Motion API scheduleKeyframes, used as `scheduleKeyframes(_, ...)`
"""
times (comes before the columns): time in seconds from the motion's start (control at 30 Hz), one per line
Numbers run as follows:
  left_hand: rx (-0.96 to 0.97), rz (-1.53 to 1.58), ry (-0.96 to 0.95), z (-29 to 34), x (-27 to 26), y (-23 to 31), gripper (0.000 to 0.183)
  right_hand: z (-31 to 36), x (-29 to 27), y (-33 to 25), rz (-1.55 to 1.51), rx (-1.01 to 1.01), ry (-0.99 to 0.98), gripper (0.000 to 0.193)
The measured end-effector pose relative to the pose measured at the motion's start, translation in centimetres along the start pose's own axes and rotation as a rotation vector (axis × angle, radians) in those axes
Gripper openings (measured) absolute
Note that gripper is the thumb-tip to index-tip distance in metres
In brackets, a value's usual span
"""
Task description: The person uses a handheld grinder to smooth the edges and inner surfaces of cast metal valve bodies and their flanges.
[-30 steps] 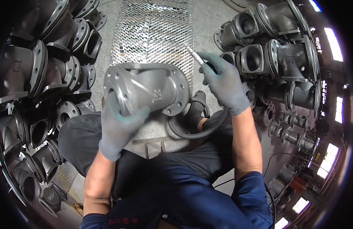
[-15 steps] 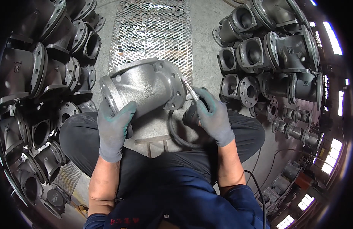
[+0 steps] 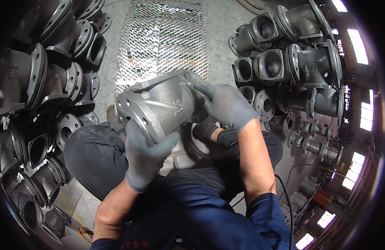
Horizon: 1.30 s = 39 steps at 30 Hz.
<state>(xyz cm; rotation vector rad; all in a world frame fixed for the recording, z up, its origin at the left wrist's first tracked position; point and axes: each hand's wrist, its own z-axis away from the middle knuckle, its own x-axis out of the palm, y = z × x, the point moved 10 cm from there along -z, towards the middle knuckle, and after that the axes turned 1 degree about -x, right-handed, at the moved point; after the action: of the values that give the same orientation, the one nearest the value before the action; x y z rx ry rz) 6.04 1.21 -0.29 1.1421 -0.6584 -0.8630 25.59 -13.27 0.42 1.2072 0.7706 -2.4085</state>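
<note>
A grey cast-metal valve body (image 3: 163, 102) with round flanges lies tilted in front of me, between my knees. My gloved left hand (image 3: 146, 154) grips its near-left flange, fingers over the flange face and thumb along the outer side. In my gloved right hand (image 3: 230, 104) is a slim pen-shaped grinder (image 3: 191, 86), its tip at the far right end of the casting, by the flange. That hand hides most of the tool and part of the right flange. Whether the tip touches the metal I cannot tell.
Stacks of similar valve bodies rise at the left (image 3: 55, 79) and right (image 3: 313, 62). A shiny patterned metal sheet (image 3: 159, 37) lies on the floor ahead. A dark hose (image 3: 188, 143) curves beneath the casting, and a black cable (image 3: 288, 204) runs beside my right arm.
The valve body has turned, showing more of its left flange face. My left hand has shifted right along that flange. My right hand has moved left and up with the grinder, over the casting.
</note>
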Motion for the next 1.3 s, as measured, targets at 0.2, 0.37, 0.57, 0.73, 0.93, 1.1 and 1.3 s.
scheduleKeyframes(0.2, 0.011, 0.071, -0.074, 0.0, 1.5, 0.4, 0.067, -2.7, -0.2, 0.3, 0.080, 0.100, -0.133, 0.037)
scheduleKeyframes(0.37, 0.011, 0.164, -0.063, 0.0, 2.1, -0.1, 0.071, -3.7, -0.2, -0.5, 0.145, 0.123, -0.308, 0.039)
scheduleKeyframes(0.57, -0.027, 0.037, -0.047, 0.2, 3.0, -0.7, 0.069, -2.4, -1.5, 0.0, -0.021, 0.119, -0.208, 0.042)
scheduleKeyframes(0.73, -0.043, -0.043, -0.051, 0.3, 4.0, -1.0, 0.069, -3.4, -0.1, 1.7, 0.003, 0.118, -0.216, 0.041)
scheduleKeyframes(0.93, -0.097, 0.088, -0.063, 0.4, 5.1, -0.7, 0.071, -4.7, 0.5, 2.7, 0.024, 0.069, -0.228, 0.043)
scheduleKeyframes(1.1, -0.088, 0.039, -0.052, 0.6, 4.8, -1.4, 0.068, -4.3, 0.3, 3.0, -0.083, 0.077, -0.241, 0.047)
scheduleKeyframes(1.3, -0.104, 0.122, -0.067, 0.4, 5.3, -1.8, 0.069, -4.2, -0.8, 3.0, -0.158, 0.057, -0.192, 0.039)
